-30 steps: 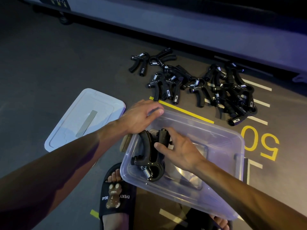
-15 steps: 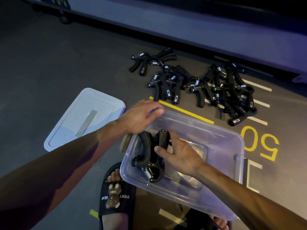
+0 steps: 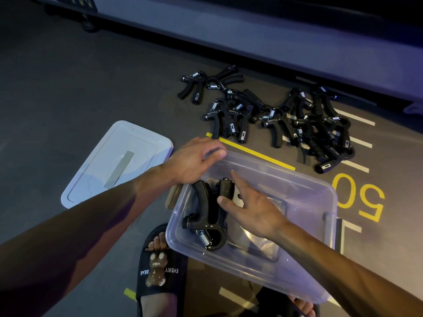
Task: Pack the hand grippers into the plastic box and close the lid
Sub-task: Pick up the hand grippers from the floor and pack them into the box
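The plastic box sits on the floor, tilted slightly, with one hand gripper lying against its left inner wall, handles pointing away from the person and the spring end nearest. The left hand grips the far-left corner of the rim, fingers curled over the edge, steadying the box. The right hand is inside the box with fingers extended and loose, the thumb touching one handle of the gripper; it holds nothing. The remaining hand grippers lie in a loose pile on the floor beyond the box, and the lid lies flat on the floor to the left, well apart from the pile. To perform this step well, seat the gripper flush along the wall so later units nest beside it, maintain the left-hand hold to prevent the box from sliding, and take further grippers from the near edge of the pile. The lid should go on only once the pile is gone.
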Motion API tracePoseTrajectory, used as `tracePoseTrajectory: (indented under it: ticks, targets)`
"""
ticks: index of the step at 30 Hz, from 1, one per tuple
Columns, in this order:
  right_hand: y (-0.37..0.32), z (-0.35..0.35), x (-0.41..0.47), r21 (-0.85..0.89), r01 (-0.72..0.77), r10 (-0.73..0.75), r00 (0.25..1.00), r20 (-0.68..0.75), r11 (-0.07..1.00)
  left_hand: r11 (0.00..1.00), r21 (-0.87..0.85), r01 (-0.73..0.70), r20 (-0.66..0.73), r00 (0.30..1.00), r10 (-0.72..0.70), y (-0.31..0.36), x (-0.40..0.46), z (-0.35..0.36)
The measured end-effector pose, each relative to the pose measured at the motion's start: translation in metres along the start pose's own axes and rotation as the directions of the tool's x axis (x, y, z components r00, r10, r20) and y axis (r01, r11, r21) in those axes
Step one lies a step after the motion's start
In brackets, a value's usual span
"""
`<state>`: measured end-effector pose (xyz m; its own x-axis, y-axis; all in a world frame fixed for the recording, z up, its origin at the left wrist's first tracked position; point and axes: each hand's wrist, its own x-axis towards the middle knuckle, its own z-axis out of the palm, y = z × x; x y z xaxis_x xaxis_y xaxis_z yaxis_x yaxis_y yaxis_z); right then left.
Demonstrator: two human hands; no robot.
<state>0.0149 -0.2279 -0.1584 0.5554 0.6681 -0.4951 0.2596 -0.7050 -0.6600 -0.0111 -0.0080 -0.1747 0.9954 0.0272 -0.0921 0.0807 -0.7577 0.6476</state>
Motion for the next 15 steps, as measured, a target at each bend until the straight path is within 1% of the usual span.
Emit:
tracePoseTrajectory:
  ticks: [3, 7, 10, 15]
  targets:
    - [-0.002, 0.001, -0.0052, -0.093, 0.045, -0.043, 0.999, 0.033, 0.995, 1.0, 0.004, 0.008, 0.005, 1.0, -0.008, -0.0004, 0.0001, -0.0001]
    - [-0.0067, 0.0028, -0.0058, -0.16, 0.07, -0.064, 0.997, 0.045, 0.985, 1.0, 0.005, 0.014, 0.011, 1.0, -0.014, 0.0001, -0.0003, -0.0005]
    - [-0.0078, 0.003, -0.0056, -0.17, 0.073, -0.067, 0.997, 0.043, 0.983, 1.0, 0.007, 0.009, 0.012, 1.0, -0.009, 0.0005, -0.0005, -0.0008]
    - [-0.0036, 0.0021, -0.0056, -0.131, 0.077, -0.072, 0.997, 0.04, 0.988, 1.0, 0.005, 0.017, 0.017, 1.0, -0.017, -0.0001, -0.0007, -0.0012]
